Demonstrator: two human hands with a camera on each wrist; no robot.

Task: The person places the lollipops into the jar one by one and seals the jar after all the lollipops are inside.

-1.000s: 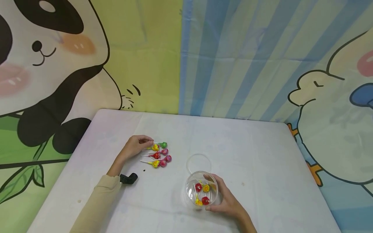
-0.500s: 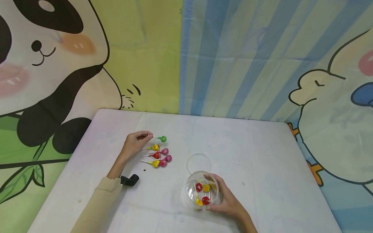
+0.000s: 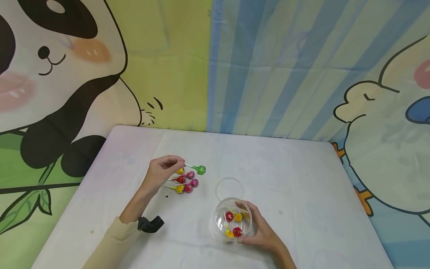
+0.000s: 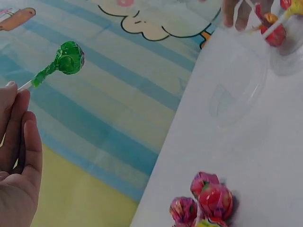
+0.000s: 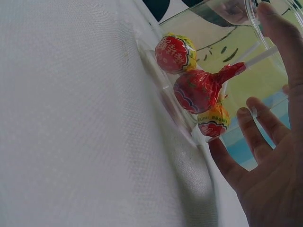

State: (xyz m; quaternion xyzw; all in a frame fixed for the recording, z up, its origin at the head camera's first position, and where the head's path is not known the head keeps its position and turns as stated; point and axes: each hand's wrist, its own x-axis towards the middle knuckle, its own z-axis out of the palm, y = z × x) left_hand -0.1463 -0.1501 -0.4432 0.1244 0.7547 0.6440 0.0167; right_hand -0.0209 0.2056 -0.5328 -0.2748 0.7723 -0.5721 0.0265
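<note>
Between thumb and fingertips, my left hand pinches the white stick of a green lollipop, held up over the table. Below that hand lies a group of lollipops in yellow, red and pink wrappers, among them a pink lollipop and a yellow lollipop. My right hand grips the side of a clear round jar standing on the table. Inside the jar are several lollipops, including a red lollipop and a yellow-and-red one.
A clear round lid lies flat just behind the jar. The white table runs back to a cartoon-printed curtain. A black wrist mount sticks out from the left sleeve.
My left hand has lifted the green lollipop from the group and carried it to the right, toward the jar. The right hand and the jar have stayed in place.
</note>
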